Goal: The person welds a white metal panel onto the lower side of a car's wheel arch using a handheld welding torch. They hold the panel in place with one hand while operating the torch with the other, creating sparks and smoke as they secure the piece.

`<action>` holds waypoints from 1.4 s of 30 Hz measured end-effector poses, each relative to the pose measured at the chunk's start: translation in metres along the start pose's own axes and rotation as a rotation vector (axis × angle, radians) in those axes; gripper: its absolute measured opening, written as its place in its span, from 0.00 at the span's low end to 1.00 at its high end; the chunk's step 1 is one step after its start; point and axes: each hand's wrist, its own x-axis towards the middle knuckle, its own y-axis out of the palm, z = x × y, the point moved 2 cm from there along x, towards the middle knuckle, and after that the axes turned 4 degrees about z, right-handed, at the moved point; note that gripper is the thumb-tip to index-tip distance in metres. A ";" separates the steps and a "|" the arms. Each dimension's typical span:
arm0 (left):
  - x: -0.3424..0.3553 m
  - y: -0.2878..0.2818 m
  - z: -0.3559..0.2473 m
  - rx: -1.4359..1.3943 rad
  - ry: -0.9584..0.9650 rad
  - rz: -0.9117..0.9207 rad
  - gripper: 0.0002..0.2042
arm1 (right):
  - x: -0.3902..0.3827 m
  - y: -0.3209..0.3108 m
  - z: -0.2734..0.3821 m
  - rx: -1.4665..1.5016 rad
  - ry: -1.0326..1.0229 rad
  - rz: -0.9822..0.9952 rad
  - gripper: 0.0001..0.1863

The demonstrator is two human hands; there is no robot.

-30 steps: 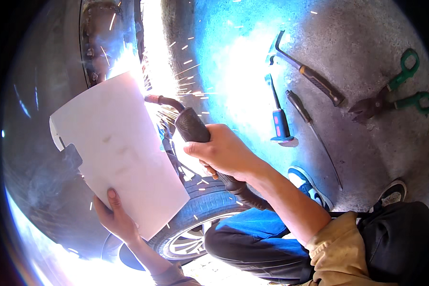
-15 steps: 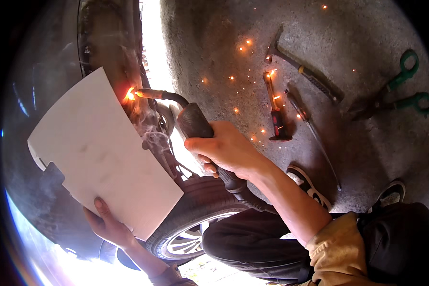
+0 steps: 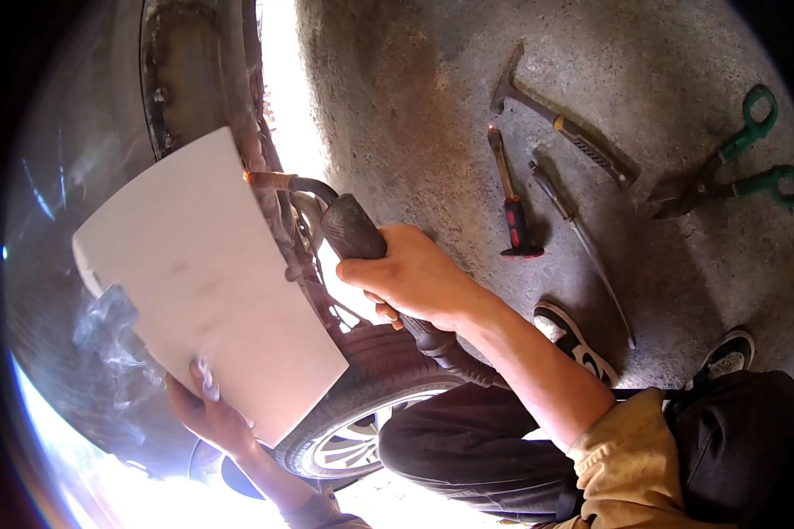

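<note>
Welding torch (image 3: 355,227) lies near the centre of the frame, its thick black handle wrapped in the person's right hand (image 3: 419,278), thumb along the grip. Its bent neck points left, and the tip glows orange beside the upper right edge of a pale, smudged sheet (image 3: 207,273); whether the tip touches metal cannot be told. At lower left, the left hand (image 3: 210,413) grips the sheet's bottom edge, thumb on the near face, the other fingers partly hidden. Behind the sheet, dark car bodywork (image 3: 79,185) fills the left of the frame, and smoke (image 3: 110,331) curls by the sheet's left edge. A tyre (image 3: 384,375) with a spoked wheel (image 3: 348,450) sits at lower centre. On the concrete floor (image 3: 397,106), at upper right, lie a hammer (image 3: 538,108), a chisel (image 3: 515,220) with a red-and-black handle, a slim rod-like tool (image 3: 576,225) and green-handled snips (image 3: 715,176). Two shoes (image 3: 578,342) show at lower right.
</note>
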 end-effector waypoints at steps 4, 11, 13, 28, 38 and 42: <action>-0.001 0.010 -0.007 -0.099 -0.026 0.107 0.29 | 0.000 0.001 0.000 -0.015 0.031 -0.021 0.12; 0.005 0.006 0.011 -0.122 -0.020 0.085 0.27 | 0.001 -0.001 0.001 -0.042 -0.036 -0.009 0.11; 0.002 0.005 0.005 -0.137 -0.060 0.099 0.27 | 0.002 -0.002 -0.002 -0.072 -0.054 -0.014 0.11; 0.000 0.002 -0.008 0.002 -0.122 0.053 0.29 | 0.000 -0.001 0.001 0.020 -0.059 0.011 0.13; -0.007 -0.002 -0.024 -0.122 -0.130 -0.066 0.32 | -0.010 -0.024 -0.005 0.260 -0.057 -0.175 0.13; -0.008 -0.007 -0.019 -0.254 -0.072 -0.157 0.30 | -0.014 -0.034 0.001 0.263 -0.111 -0.259 0.13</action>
